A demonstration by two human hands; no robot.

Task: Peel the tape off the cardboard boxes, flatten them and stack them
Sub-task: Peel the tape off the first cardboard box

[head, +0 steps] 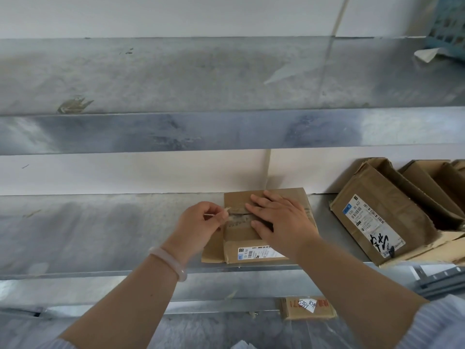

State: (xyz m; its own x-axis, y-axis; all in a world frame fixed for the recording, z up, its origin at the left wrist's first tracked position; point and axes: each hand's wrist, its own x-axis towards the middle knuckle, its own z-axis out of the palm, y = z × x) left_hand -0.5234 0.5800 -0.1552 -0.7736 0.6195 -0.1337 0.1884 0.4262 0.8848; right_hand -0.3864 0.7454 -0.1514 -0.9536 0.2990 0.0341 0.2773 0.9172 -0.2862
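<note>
Box [241, 238]: brown cardboard. Label [259, 252]: white, black barcode print. Shelf [100, 230]: mottled grey metal. Bracelet [168, 259]: pale milky pink. Sleeve [444, 323]: fine blue-white stripes. Basket [449, 26]: teal lattice.

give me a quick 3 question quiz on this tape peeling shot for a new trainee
1. True or false: the right hand lies flat on top of the small box.
2. The left hand pinches the tape end at which edge of the small box? A) left edge B) right edge C) near edge by the label
3. Fill in: the opened boxes sit on the metal shelf to the small box's ____.

Key: 1 true; 2 A; 3 right
</note>
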